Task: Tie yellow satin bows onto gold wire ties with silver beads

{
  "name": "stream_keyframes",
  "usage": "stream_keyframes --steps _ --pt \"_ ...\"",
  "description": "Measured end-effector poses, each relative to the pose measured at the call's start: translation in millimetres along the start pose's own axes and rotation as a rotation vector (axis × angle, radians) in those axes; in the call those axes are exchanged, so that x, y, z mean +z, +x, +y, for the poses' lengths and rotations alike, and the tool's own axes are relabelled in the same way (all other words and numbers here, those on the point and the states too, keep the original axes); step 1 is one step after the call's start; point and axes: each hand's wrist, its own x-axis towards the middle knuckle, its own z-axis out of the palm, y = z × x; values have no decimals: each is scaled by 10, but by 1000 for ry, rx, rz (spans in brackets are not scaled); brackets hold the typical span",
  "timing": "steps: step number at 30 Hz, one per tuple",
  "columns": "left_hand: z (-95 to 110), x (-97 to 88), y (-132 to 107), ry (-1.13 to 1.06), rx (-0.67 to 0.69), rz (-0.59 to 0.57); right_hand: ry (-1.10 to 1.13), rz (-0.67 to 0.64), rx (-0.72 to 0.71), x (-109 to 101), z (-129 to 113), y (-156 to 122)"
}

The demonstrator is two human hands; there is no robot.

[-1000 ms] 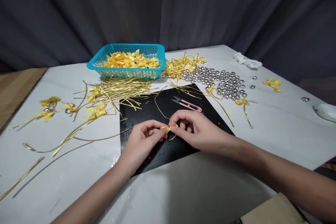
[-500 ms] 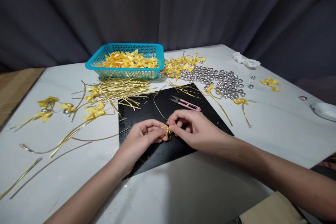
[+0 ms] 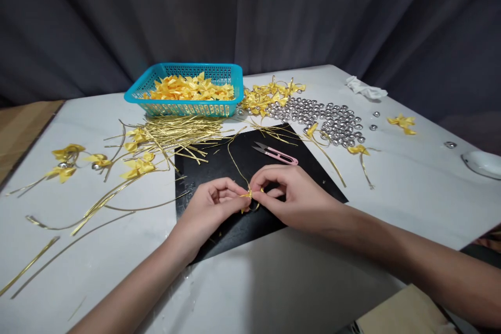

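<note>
My left hand (image 3: 209, 209) and my right hand (image 3: 289, 195) meet over a black mat (image 3: 274, 167) at the table's middle. Both pinch a small yellow ribbon bow (image 3: 247, 195) tied with a thin gold wire (image 3: 234, 160). The wire's free end curves up and away from the fingers over the mat. Pink thread snips (image 3: 276, 153) lie on the mat just beyond my right hand.
A turquoise basket (image 3: 183, 108) of yellow bows stands at the back. A pile of gold wires (image 3: 176, 133) lies in front of it, finished bows (image 3: 136, 167) to the left. Silver bells (image 3: 324, 117) spread at the back right. A white dish (image 3: 483, 163) sits at the right edge.
My fingers have worked the bow slightly: the small loop of wire under it has closed up, and the wire's free end now stands higher over the mat.
</note>
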Motion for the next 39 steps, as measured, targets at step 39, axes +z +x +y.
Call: stream_keyframes --steps 39 --pt "-43 -72 33 -38 -14 -72 -141 -148 21 -111 -101 -9"
